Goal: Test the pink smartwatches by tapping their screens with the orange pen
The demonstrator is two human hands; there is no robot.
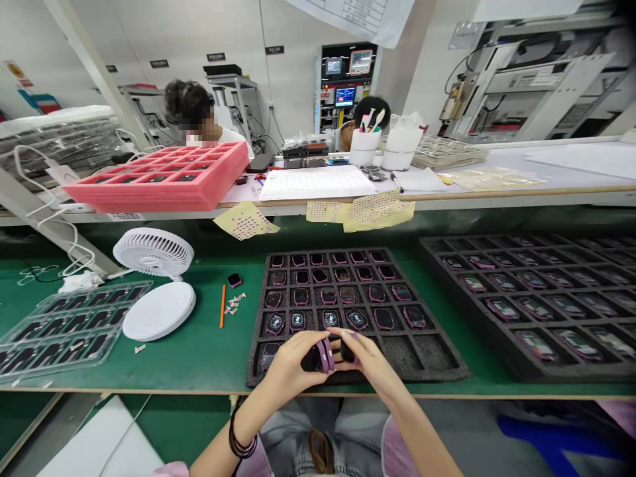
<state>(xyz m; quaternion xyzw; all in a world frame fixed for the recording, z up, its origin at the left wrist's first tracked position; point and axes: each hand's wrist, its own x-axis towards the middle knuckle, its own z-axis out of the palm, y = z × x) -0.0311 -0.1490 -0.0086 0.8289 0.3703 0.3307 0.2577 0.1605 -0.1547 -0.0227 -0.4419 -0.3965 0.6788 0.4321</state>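
Over the near edge of a black foam tray point(415, 351), my left hand point(291, 364) is closed on purple-edged watch cases point(324, 356), seen side-on and pressed together. Close beside it, my right hand point(368, 358) curls round a dark watch case point(347, 352). Its fingertips meet the purple cases at the top. Rows of dark-faced watch cases point(301, 296) with purple rims fill many of the tray's compartments. A few faces in the nearer rows are lit, such as the lit watch point(297, 321).
A second foam tray point(477, 324) of watch cases stands at the right. Left are a white fan point(159, 311), an orange stick point(222, 306), a loose watch case point(234, 280) and a clear plastic tray point(106, 351). A shelf point(447, 199) overhangs the bench, carrying a pink foam tray point(213, 189).
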